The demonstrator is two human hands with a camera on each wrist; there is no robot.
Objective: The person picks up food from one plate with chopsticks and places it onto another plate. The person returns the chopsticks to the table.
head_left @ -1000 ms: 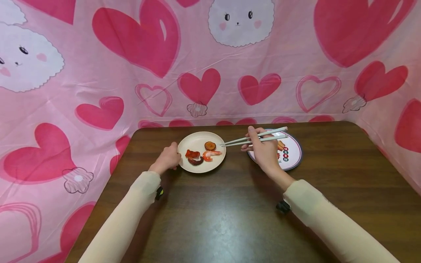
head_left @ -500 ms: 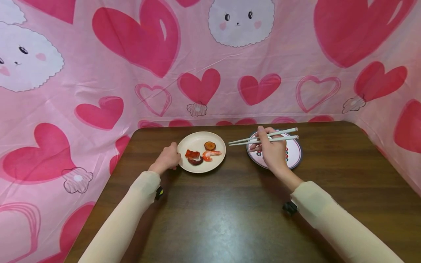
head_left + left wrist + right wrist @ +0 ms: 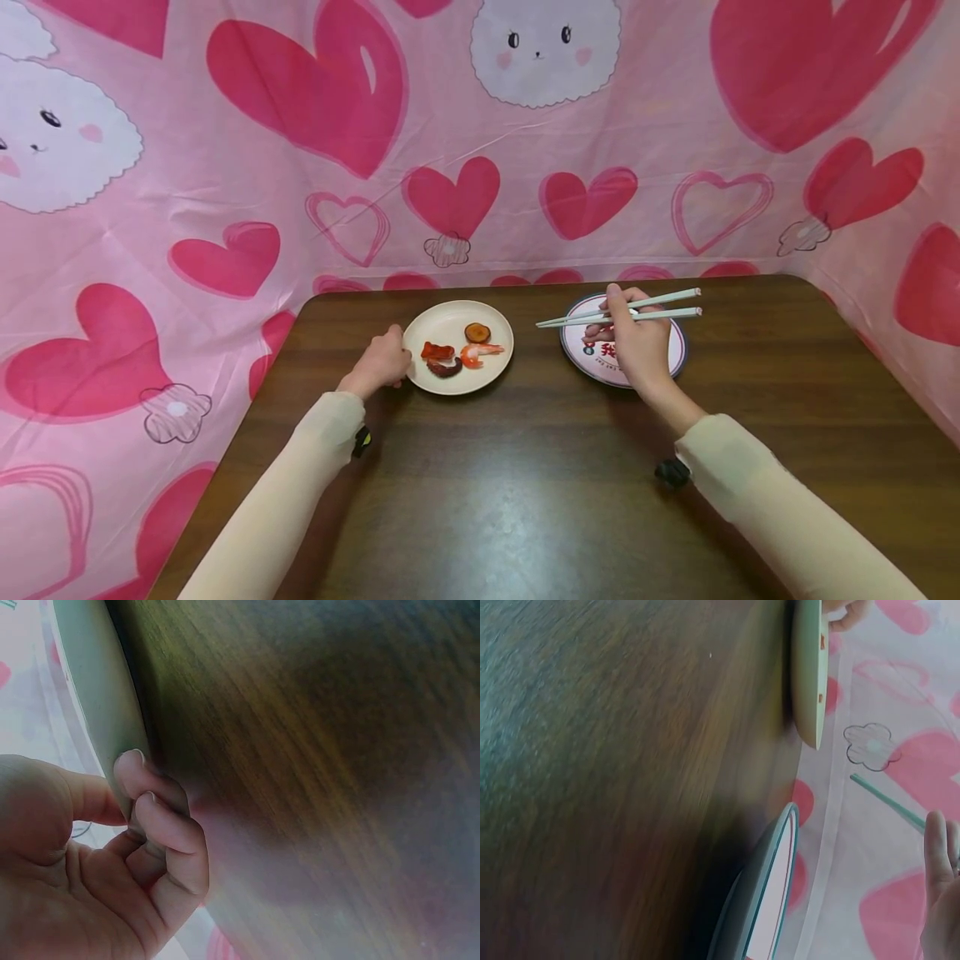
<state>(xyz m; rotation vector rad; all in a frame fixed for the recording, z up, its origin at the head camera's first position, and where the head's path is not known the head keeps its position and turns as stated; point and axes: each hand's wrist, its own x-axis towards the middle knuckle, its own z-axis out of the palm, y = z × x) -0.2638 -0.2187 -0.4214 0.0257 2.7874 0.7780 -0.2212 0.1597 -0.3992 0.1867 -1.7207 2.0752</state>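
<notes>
My left hand [image 3: 382,360] holds the left rim of a cream plate [image 3: 450,320]; in the left wrist view its thumb and curled fingers [image 3: 169,825] pinch the plate's edge. On that plate lie a shrimp [image 3: 474,357], an octopus tentacle [image 3: 445,367], a red slab of food [image 3: 437,351] and a round brown slice [image 3: 477,333]. My right hand [image 3: 639,337] grips a pair of pale green chopsticks [image 3: 677,297] above a blue-rimmed plate [image 3: 577,354] with red printed characters. The chopstick tips point left, close together, with nothing between them.
Both plates stand near the back of a dark wooden table [image 3: 480,483]. Behind it hangs a pink curtain [image 3: 525,142] printed with hearts, which also runs along the left and right sides. A gap of bare wood separates the two plates.
My right hand has moved to the right with the chopsticks, from tips over the cream plate's edge to tips beside the blue-rimmed plate. My left hand and the food stay put.
</notes>
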